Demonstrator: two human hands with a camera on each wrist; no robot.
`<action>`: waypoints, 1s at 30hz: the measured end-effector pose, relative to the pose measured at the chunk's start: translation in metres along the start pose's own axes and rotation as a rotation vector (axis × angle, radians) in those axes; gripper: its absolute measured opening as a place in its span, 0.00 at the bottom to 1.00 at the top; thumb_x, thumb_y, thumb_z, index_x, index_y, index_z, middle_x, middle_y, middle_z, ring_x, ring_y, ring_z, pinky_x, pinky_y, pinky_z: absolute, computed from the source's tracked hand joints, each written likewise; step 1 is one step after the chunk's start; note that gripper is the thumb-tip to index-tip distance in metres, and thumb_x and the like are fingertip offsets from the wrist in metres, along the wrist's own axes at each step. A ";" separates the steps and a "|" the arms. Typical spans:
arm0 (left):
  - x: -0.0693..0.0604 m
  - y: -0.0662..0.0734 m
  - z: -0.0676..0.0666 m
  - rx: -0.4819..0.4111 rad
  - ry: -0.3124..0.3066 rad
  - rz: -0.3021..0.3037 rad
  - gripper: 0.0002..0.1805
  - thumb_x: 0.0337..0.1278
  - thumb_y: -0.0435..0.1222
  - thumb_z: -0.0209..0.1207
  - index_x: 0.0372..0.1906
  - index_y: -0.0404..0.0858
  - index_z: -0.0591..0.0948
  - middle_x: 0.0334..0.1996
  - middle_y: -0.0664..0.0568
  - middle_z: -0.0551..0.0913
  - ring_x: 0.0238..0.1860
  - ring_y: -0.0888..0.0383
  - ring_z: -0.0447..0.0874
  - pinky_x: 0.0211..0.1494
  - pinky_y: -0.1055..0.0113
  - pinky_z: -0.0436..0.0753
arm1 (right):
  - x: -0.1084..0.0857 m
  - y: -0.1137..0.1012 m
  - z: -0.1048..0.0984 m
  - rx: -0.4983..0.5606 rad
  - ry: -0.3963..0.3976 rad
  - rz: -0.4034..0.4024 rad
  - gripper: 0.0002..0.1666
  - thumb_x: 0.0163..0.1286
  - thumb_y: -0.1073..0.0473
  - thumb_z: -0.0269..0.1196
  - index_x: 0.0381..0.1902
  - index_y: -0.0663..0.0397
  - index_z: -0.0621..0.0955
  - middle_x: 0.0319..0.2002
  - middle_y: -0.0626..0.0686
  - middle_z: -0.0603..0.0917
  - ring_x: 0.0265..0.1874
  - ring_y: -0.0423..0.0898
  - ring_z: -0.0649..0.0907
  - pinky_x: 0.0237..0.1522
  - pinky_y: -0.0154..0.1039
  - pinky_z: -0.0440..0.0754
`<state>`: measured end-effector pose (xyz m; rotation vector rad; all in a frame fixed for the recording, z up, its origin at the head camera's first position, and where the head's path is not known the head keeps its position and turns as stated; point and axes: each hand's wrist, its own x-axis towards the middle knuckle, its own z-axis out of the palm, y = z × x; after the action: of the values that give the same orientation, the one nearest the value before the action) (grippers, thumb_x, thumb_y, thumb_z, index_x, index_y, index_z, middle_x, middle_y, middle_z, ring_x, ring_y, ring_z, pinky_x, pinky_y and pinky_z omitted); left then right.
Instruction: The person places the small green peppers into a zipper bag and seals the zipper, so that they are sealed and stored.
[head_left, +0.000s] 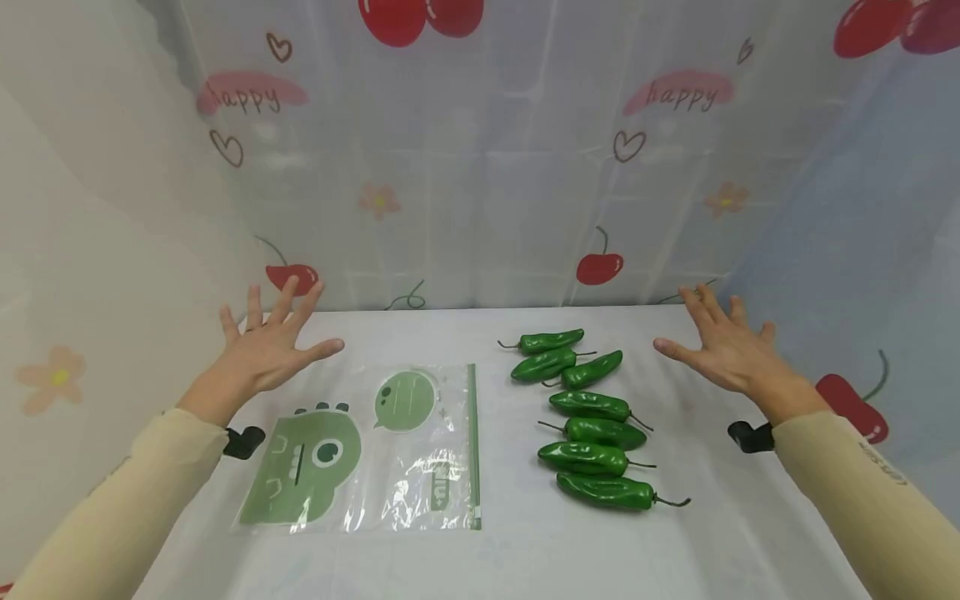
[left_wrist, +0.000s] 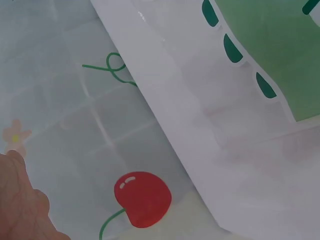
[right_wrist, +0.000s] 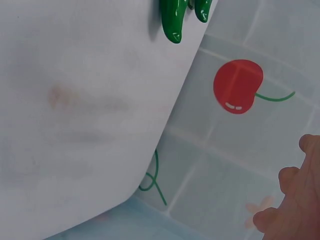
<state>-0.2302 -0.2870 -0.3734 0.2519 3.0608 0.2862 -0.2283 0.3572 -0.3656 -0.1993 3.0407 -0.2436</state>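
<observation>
My left hand (head_left: 266, 350) is spread with straight fingers above the table's left side, holding nothing. Below and right of it lies a clear zip bag (head_left: 382, 467) printed with a green dinosaur, flat, its green zip strip (head_left: 473, 442) on the right. My right hand (head_left: 731, 350), also spread and holding nothing, hovers over the right side. Several green peppers (head_left: 600, 433) with stems lie in a loose column between the bag and that hand. Part of the bag print (left_wrist: 280, 55) shows in the left wrist view, and pepper tips (right_wrist: 173, 25) in the right wrist view.
The white table (head_left: 517, 558) ends at a back edge against a pale curtain (head_left: 480, 167) printed with cherries, hearts and flowers. Similar curtain hangs at the left and right sides. Each wrist carries a small black camera (head_left: 243, 442).
</observation>
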 end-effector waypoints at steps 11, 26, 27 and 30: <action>-0.005 0.007 -0.005 0.011 0.029 0.040 0.54 0.62 0.77 0.42 0.82 0.65 0.29 0.83 0.53 0.20 0.76 0.31 0.07 0.63 0.20 0.15 | -0.007 -0.008 0.001 0.029 0.030 -0.012 0.63 0.69 0.20 0.51 0.85 0.41 0.35 0.83 0.64 0.32 0.75 0.83 0.37 0.56 0.92 0.35; -0.019 0.022 0.010 -0.028 0.074 0.092 0.55 0.62 0.75 0.47 0.84 0.61 0.35 0.84 0.51 0.25 0.78 0.28 0.14 0.66 0.18 0.22 | -0.034 -0.033 0.003 0.074 0.121 -0.126 0.60 0.69 0.27 0.60 0.85 0.38 0.43 0.84 0.63 0.43 0.77 0.79 0.47 0.59 0.89 0.44; -0.019 0.024 0.012 -0.041 0.074 0.094 0.55 0.62 0.74 0.48 0.84 0.61 0.36 0.84 0.51 0.26 0.78 0.28 0.14 0.66 0.18 0.22 | -0.035 -0.035 0.004 0.077 0.132 -0.134 0.60 0.69 0.27 0.60 0.85 0.38 0.44 0.84 0.63 0.44 0.77 0.79 0.48 0.59 0.88 0.45; -0.020 0.029 0.017 -0.083 0.062 0.104 0.54 0.62 0.74 0.48 0.84 0.63 0.36 0.85 0.48 0.29 0.79 0.28 0.15 0.66 0.19 0.22 | -0.039 -0.038 0.006 0.087 0.158 -0.151 0.59 0.69 0.28 0.61 0.85 0.40 0.46 0.84 0.64 0.46 0.77 0.78 0.50 0.59 0.88 0.47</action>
<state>-0.2047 -0.2590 -0.3838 0.4054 3.0922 0.4338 -0.1848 0.3243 -0.3626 -0.4230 3.1651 -0.4204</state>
